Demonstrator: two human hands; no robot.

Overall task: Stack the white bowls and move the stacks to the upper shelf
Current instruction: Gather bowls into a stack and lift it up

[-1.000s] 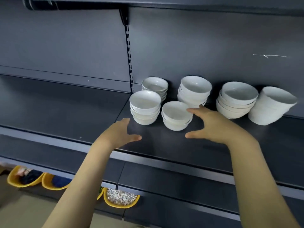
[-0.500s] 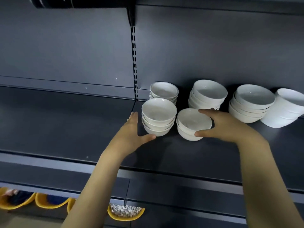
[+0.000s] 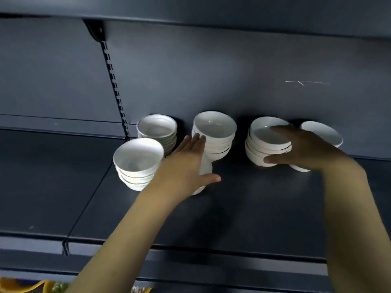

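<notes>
Several stacks of white bowls stand on the dark shelf [image 3: 254,212]. At the front left is one stack [image 3: 137,163], with another [image 3: 157,130] behind it. My left hand [image 3: 186,166] stretches out open, fingertips against the left side of the middle back stack [image 3: 215,134]. Its palm hides most of a low front stack [image 3: 206,168]. My right hand [image 3: 304,149] grips the right stack [image 3: 264,144], thumb at the front, fingers over the rim. A tilted stack [image 3: 323,132] leans behind that hand. The upper shelf [image 3: 190,9] runs across the top.
A slotted upright [image 3: 115,85] with a bracket divides the dark back panel. The shelf's front lip [image 3: 190,256] runs below my arms. Yellow bins [image 3: 23,286] show at the bottom left, on a lower level.
My right hand left the low front stack and moved right onto the right stack. My left hand left the front-left stack and reached right over the low front stack. The view tilted upward.
</notes>
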